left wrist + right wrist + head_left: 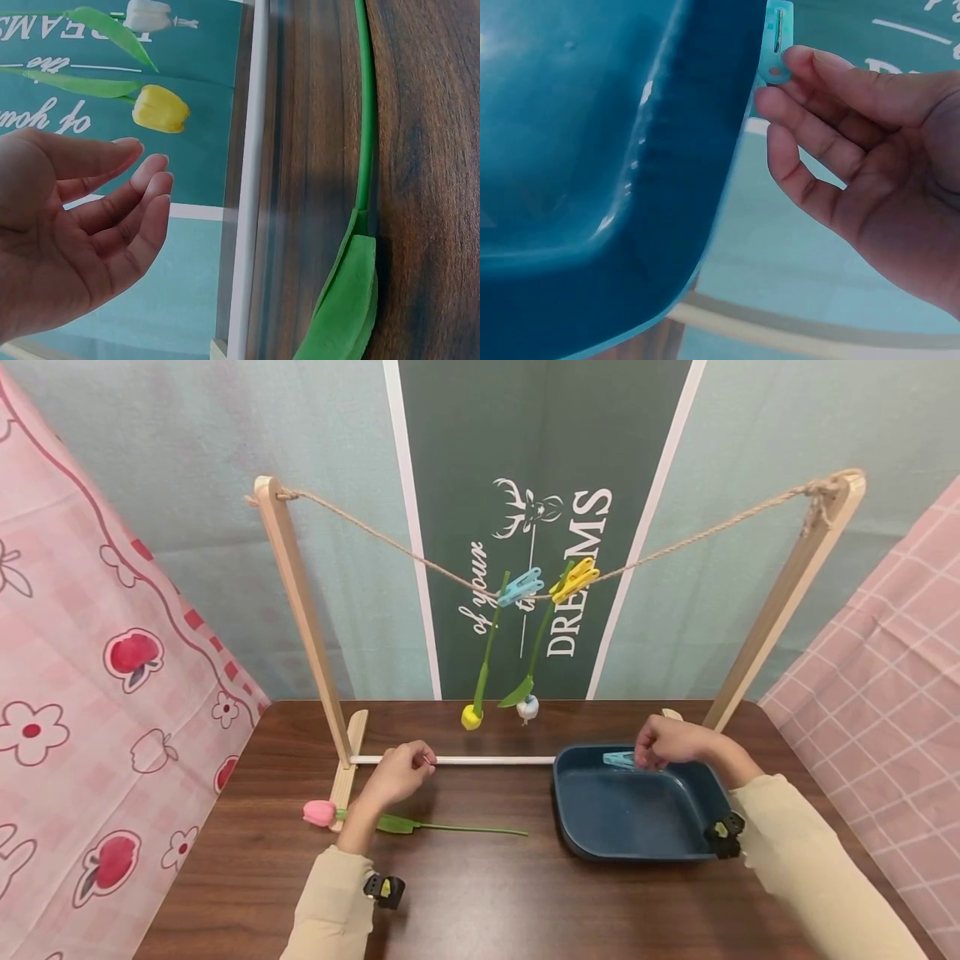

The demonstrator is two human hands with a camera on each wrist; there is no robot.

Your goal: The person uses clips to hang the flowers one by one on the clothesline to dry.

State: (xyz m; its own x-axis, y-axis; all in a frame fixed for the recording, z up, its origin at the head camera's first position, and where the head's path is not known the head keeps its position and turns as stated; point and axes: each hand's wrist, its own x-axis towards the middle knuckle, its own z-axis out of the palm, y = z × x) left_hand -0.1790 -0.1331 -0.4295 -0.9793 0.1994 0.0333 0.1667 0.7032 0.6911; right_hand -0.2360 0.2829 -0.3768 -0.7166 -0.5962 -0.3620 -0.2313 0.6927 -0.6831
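Over the back of a dark blue basin (pixel 581 839), my right hand (pixel 678 742) pinches a light blue clothespin (pixel 618 760) by one end. The right wrist view shows the same clothespin (pixel 778 34) at the fingertips (pixel 810 60). My left hand (pixel 399 772) hovers above the table with fingers loosely bent and nothing between them, as its wrist view confirms. Below it lies a pink tulip (pixel 320 812), its green stem pointing right. A yellow tulip (pixel 471 717) and a white tulip (pixel 528 706) hang upside down, held by a light blue clothespin (pixel 521 587) and a yellow clothespin (pixel 575 581).
A twine line (pixel 390 542) sags between a left wooden post (pixel 300 610) and a right wooden post (pixel 783 602). A white rod (pixel 502 761) runs low between them along the brown table (pixel 480 902). Printed curtains surround the table.
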